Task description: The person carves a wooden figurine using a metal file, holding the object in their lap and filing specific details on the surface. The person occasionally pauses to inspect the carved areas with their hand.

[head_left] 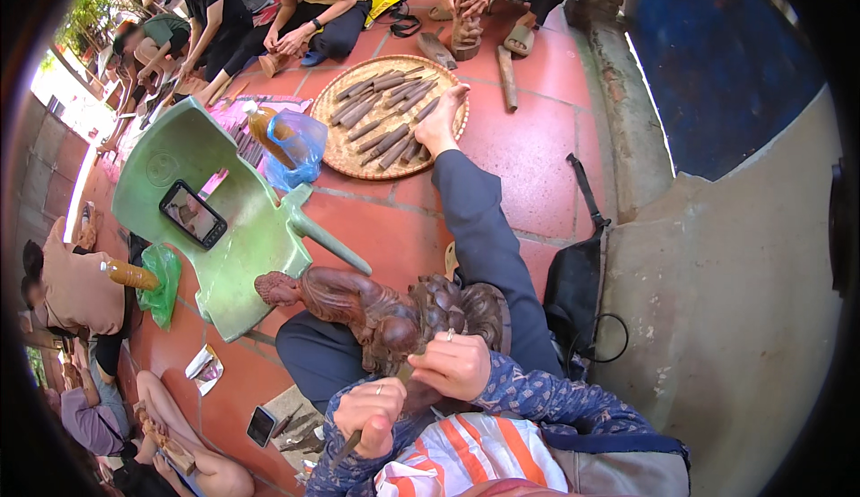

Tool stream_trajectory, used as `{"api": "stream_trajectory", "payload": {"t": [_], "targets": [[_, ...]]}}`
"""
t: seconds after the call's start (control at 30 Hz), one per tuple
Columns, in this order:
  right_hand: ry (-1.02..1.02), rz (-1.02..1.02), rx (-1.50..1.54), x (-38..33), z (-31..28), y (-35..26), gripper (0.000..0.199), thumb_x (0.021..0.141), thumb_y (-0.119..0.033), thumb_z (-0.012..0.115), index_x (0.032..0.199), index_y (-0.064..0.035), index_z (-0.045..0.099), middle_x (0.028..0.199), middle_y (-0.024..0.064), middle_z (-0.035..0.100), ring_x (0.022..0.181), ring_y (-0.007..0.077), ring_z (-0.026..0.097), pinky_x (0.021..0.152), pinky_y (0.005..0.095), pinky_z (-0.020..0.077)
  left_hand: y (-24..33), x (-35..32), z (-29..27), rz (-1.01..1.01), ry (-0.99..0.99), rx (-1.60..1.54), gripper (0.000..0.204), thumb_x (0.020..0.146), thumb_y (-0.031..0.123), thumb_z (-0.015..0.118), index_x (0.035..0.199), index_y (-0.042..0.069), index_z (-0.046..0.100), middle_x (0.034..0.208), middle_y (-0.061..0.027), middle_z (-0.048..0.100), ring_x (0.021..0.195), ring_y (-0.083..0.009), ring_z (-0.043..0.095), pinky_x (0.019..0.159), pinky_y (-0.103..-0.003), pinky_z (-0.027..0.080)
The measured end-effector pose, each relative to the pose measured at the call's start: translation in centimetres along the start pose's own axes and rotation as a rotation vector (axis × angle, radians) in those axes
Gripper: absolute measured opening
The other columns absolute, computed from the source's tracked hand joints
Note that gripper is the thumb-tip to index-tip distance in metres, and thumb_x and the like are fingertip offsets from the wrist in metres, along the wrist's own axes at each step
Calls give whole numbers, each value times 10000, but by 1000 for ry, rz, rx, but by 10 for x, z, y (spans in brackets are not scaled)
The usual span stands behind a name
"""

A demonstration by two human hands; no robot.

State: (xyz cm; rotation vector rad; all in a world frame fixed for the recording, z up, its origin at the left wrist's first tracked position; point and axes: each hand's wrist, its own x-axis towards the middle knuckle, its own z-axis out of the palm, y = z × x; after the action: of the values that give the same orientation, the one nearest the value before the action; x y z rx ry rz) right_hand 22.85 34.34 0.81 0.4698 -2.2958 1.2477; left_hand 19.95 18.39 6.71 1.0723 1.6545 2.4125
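A dark reddish-brown carved wooden statue (358, 304) lies across my lap, its head toward the left. My left hand (369, 415) is closed around a slim carving tool (345, 450), whose thin end sticks out below the fist. An olive-coloured flat piece, seemingly the same tool's other end, shows between my hands. My right hand (454, 367) is closed with its fingers pinched at that piece, close against the carving. The exact tip and its contact with the wood are hidden by my fingers.
My bare foot touches a round woven tray (327, 143) of several wooden-handled tools. A green plastic chair (237, 269) holding a phone (193, 214) stands left. A black bag (573, 287) leans by the right wall. Several people work around on red tiles; another phone (261, 426) lies lower left.
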Motion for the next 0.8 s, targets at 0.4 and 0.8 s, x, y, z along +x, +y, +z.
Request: {"api": "stream_trajectory", "payload": {"t": [0.4,0.8], "targets": [[45,37,-44,6,2,1,187,666,-111,782,817,-48,692,667,59,593,597,221,579,525,324,459,-10,6,-1,26,56,-14,580,983,260,487,486,83,247,425,-4,272,354,-145,265,427,-328,274],[19,-9,-27,9,1,-4,198,651,-88,784,825,-42,700,653,62,593,576,230,566,513,328,450,2,5,-5,-54,25,-26,557,992,254,463,504,60,277,449,-25,304,381,-169,288,445,-342,286]]}}
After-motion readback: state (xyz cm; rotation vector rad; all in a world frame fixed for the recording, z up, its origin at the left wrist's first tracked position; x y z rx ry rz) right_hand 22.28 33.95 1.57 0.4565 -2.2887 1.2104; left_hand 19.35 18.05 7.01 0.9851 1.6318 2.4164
